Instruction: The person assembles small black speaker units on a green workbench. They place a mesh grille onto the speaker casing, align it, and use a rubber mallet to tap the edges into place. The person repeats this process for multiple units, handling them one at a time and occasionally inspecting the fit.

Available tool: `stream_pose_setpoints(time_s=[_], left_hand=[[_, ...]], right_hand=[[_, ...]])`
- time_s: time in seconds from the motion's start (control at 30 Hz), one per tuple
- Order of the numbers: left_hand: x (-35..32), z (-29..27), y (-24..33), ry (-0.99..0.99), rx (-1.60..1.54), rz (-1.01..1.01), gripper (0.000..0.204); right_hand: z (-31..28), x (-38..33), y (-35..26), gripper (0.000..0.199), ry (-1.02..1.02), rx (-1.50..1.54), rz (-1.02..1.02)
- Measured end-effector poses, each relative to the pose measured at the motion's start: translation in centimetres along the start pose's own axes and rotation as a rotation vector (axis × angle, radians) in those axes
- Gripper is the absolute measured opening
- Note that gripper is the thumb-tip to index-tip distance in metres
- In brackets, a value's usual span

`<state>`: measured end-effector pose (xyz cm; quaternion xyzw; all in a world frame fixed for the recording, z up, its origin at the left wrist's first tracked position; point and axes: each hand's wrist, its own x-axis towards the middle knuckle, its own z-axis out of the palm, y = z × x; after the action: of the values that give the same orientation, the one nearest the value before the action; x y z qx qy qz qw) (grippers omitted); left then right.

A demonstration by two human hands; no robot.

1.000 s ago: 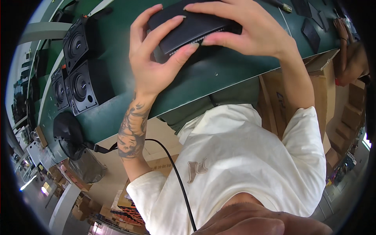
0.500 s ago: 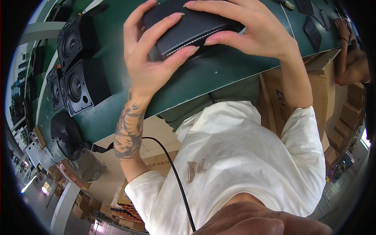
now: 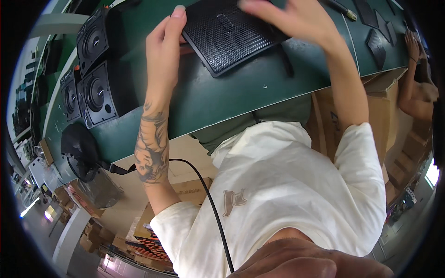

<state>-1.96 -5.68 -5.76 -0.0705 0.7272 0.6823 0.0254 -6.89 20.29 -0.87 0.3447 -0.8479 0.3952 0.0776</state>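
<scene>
Where cardboard boxes (image 3: 352, 116) crowd below, green workbench (image 3: 222, 99) bears speakers (image 3: 95, 95).

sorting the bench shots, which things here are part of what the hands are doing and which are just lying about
In hand:
- black mesh grille
- left hand at its edge
- right hand on top

Lying about:
- black speaker boxes
- black corded tool
- cardboard boxes
- small black parts

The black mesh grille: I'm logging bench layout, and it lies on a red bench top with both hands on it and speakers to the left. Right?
Not quite: the bench top is dark green, not red, as the head view shows. The black mesh grille lies there under the left hand and right hand, speakers to the left.
</scene>
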Motion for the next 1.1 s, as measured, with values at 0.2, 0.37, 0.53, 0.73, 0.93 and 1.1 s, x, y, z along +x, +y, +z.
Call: stream_pose_setpoints(time_s=[0.2,0.37,0.53,0.73,0.93,1.1], left_hand=[[0.4,-0.7,-1.6,0.073,-0.106,-0.058,0.049],[0.6,-0.1,-1.2,0.029,-0.173,-0.24,0.066],[0.1,-1.0,0.5,-0.311,-0.059,-0.367,0.077],[-1.4,1.3,0.6,-0.43,-0.028,-0.328,0.072],[-2.3,2.5,1.2,-0.663,0.427,-0.273,0.068],[-3.2,4.5,1.5,-0.685,0.486,-0.2,0.049]], right_hand=[[-0.6,-4.3,-1.1,0.063,-0.221,-0.109,-0.257],[-0.5,-3.6,-0.9,0.054,-0.089,0.019,-0.302],[-2.2,-2.0,0.3,0.056,0.008,0.051,-0.27],[-1.0,-1.3,0.6,0.071,0.305,0.039,0.208],[-1.3,1.2,2.1,0.041,0.018,0.352,0.298],[-2.1,4.0,-0.6,0.039,-0.254,0.353,0.077]])
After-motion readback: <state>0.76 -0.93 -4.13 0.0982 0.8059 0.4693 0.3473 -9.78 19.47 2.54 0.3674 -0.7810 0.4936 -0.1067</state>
